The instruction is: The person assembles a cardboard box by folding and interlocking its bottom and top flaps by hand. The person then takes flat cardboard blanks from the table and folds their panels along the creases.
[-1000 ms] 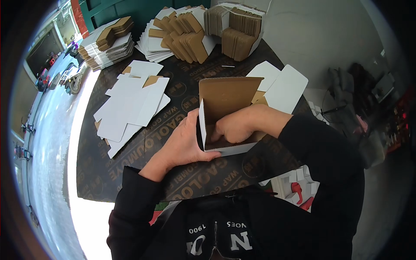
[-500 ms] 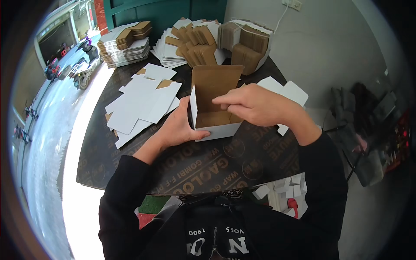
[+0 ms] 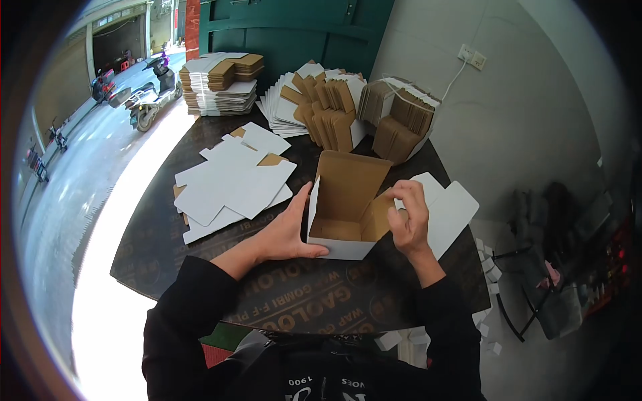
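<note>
A small cardboard box (image 3: 343, 250), white outside and brown inside, stands on the dark table with its lid raised at the back. Wrapped around its left side is my left hand (image 3: 286, 234), thumb along the front wall and fingers up the side panel. My right hand (image 3: 411, 217) is closed at the box's right side panel (image 3: 378, 217), its curled fingertips at the top edge. Part of that panel is hidden behind the fingers. Flat white box blanks (image 3: 234, 180) lie overlapped left of the box, and another blank (image 3: 447, 217) lies beyond my right hand.
Along the back of the table (image 3: 160, 267) stand a stack of folded blanks (image 3: 221, 87), a fanned pile (image 3: 324, 110) and a strapped bundle (image 3: 401, 120). Small white boxes (image 3: 491, 267) sit low at the right, near a dark chair (image 3: 562, 307).
My right hand has moved from above the box's inside to its right side panel, which now shows upright. My left hand keeps its hold. The camera view has shifted.
</note>
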A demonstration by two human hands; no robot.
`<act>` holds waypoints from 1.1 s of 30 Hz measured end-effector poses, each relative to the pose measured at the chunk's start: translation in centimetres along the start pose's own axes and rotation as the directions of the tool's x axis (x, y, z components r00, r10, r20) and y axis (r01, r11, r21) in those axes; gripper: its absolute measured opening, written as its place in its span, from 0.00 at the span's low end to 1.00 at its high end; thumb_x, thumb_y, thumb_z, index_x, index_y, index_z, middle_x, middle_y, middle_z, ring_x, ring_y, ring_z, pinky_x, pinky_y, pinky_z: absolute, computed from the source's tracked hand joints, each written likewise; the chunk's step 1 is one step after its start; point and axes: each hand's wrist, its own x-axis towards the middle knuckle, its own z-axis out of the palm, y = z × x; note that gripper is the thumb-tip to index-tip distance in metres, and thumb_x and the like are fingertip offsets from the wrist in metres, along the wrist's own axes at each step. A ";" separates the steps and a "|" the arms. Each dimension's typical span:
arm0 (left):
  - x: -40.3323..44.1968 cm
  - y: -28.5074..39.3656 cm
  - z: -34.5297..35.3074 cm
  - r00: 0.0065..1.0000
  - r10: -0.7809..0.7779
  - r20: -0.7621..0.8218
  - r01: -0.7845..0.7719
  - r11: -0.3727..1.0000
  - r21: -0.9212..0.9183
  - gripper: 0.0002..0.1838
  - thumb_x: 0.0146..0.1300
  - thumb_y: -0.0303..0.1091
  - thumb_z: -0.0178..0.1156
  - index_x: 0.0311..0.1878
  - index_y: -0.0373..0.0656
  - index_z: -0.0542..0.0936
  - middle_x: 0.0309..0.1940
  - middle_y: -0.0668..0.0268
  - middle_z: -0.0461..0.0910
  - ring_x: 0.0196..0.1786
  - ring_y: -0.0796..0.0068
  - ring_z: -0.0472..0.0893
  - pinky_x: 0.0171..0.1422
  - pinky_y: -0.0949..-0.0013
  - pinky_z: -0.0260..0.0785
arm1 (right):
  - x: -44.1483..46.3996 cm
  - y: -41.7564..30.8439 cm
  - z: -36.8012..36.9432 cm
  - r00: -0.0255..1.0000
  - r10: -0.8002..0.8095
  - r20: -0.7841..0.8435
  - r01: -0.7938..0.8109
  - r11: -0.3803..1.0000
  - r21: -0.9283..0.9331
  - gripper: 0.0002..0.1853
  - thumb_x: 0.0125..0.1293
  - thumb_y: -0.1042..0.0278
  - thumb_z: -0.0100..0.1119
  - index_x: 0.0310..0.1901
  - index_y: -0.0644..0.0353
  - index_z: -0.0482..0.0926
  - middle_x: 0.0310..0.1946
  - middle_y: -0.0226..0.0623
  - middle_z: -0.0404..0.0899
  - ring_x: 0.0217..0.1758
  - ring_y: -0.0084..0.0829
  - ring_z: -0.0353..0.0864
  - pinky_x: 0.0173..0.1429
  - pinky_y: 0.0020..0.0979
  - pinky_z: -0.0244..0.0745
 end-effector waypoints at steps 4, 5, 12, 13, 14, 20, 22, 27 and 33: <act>-0.8 1.4 0.8 0.981 0.043 -0.189 -0.076 0.982 -0.173 0.57 0.45 0.40 0.78 0.72 0.36 0.51 0.67 0.46 0.59 0.69 0.50 0.66 0.75 0.55 0.58 | -1.2 0.3 0.8 0.997 0.017 0.071 -0.023 0.996 0.084 0.08 0.51 0.76 0.50 0.33 0.63 0.76 0.42 0.40 0.72 0.43 0.35 0.67 0.49 0.30 0.66; -0.8 1.2 1.0 0.982 0.038 -0.185 -0.071 0.982 -0.174 0.57 0.45 0.40 0.78 0.72 0.36 0.51 0.67 0.46 0.59 0.69 0.50 0.66 0.75 0.55 0.58 | -1.4 0.4 1.0 0.996 0.024 0.081 -0.031 0.995 0.096 0.08 0.51 0.76 0.50 0.33 0.63 0.76 0.42 0.41 0.72 0.43 0.35 0.67 0.49 0.30 0.66; -1.0 0.5 1.9 0.973 0.170 -0.158 -0.175 0.984 -0.021 0.55 0.45 0.39 0.79 0.71 0.42 0.52 0.68 0.48 0.57 0.66 0.48 0.67 0.72 0.55 0.61 | -2.0 0.2 1.0 0.994 -0.032 0.100 0.022 0.994 0.107 0.08 0.51 0.71 0.52 0.32 0.62 0.77 0.43 0.41 0.72 0.45 0.38 0.67 0.51 0.33 0.66; -1.1 0.7 1.8 0.973 0.180 -0.147 -0.182 0.983 0.001 0.54 0.45 0.39 0.79 0.70 0.43 0.53 0.68 0.48 0.57 0.66 0.48 0.67 0.71 0.55 0.62 | -1.9 0.0 1.0 0.994 -0.041 0.102 0.029 0.993 0.114 0.08 0.50 0.70 0.53 0.32 0.61 0.77 0.43 0.41 0.72 0.45 0.38 0.67 0.51 0.34 0.66; -1.1 0.8 1.8 0.972 0.190 -0.136 -0.189 0.982 0.024 0.53 0.45 0.39 0.80 0.70 0.44 0.54 0.68 0.48 0.57 0.65 0.48 0.67 0.70 0.55 0.62 | -1.9 -0.1 1.0 0.994 -0.051 0.102 0.038 0.992 0.121 0.08 0.50 0.70 0.55 0.31 0.61 0.78 0.43 0.41 0.72 0.46 0.39 0.66 0.51 0.34 0.66; -0.8 1.3 1.6 0.973 0.205 -0.107 -0.199 0.978 0.065 0.51 0.45 0.41 0.80 0.68 0.46 0.57 0.68 0.49 0.57 0.65 0.49 0.67 0.67 0.55 0.64 | -2.1 0.2 1.0 0.995 -0.026 0.096 0.017 0.995 0.101 0.15 0.54 0.61 0.52 0.36 0.63 0.79 0.51 0.46 0.70 0.52 0.42 0.66 0.58 0.39 0.65; -0.7 1.7 1.6 0.979 0.186 -0.079 -0.178 0.979 0.098 0.50 0.46 0.41 0.79 0.68 0.47 0.57 0.68 0.49 0.58 0.64 0.50 0.67 0.66 0.56 0.65 | -2.3 0.2 0.8 0.992 0.089 0.091 -0.100 0.986 0.134 0.20 0.58 0.57 0.48 0.41 0.65 0.79 0.55 0.48 0.67 0.56 0.43 0.65 0.61 0.41 0.63; -0.8 1.9 1.5 0.982 0.179 -0.066 -0.167 0.975 0.147 0.49 0.47 0.43 0.78 0.68 0.47 0.57 0.66 0.50 0.59 0.63 0.50 0.68 0.64 0.55 0.68 | -2.2 -0.6 1.0 0.958 0.251 0.138 -0.274 0.944 0.183 0.28 0.64 0.50 0.41 0.49 0.69 0.77 0.59 0.51 0.64 0.60 0.45 0.63 0.64 0.43 0.61; -0.6 2.2 1.6 0.979 0.196 -0.058 -0.180 0.961 0.211 0.48 0.49 0.46 0.77 0.67 0.45 0.58 0.65 0.49 0.59 0.61 0.49 0.69 0.62 0.56 0.70 | -1.8 -0.7 1.5 0.960 0.236 0.152 -0.257 0.957 0.134 0.32 0.69 0.47 0.36 0.54 0.72 0.75 0.60 0.52 0.63 0.61 0.45 0.64 0.63 0.43 0.61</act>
